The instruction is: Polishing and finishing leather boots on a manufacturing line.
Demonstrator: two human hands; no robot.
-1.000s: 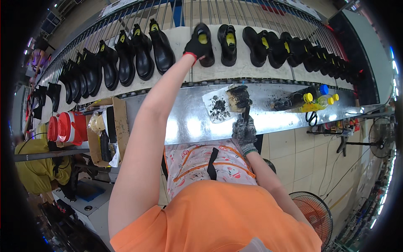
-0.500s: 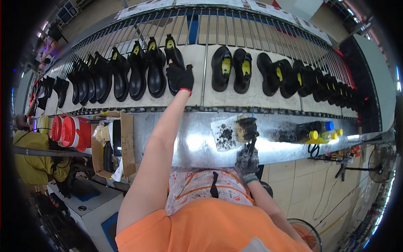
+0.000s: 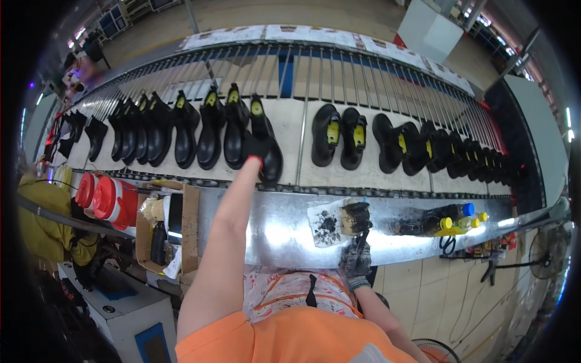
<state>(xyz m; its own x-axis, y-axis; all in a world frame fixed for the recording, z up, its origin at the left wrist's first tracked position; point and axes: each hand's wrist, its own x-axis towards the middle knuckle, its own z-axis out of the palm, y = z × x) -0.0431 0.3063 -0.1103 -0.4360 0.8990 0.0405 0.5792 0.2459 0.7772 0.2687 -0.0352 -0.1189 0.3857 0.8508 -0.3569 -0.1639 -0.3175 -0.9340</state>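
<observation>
My left hand, in a black fingerless glove, reaches across the front of a black ankle boot with a yellow inner lining. The glove blends into the boot, so its fingers are hard to make out, but the hand appears closed on it. This boot's toe reaches the near edge of the conveyor. Low in front of me, my right hand, in a grey glove stained black, is closed round a dark stick-like tool. The tool points toward a tan, black-smeared block on the metal ledge.
More black boots line the conveyor to the left, and low black shoes to the right. A stained white cloth, capped bottles, a cardboard box and red-and-white jugs stand along the metal ledge.
The boot under my left hand has come nearer to me, its toe swinging right. That hand has moved from the boot's right side onto its front. My view has tilted up slightly.
</observation>
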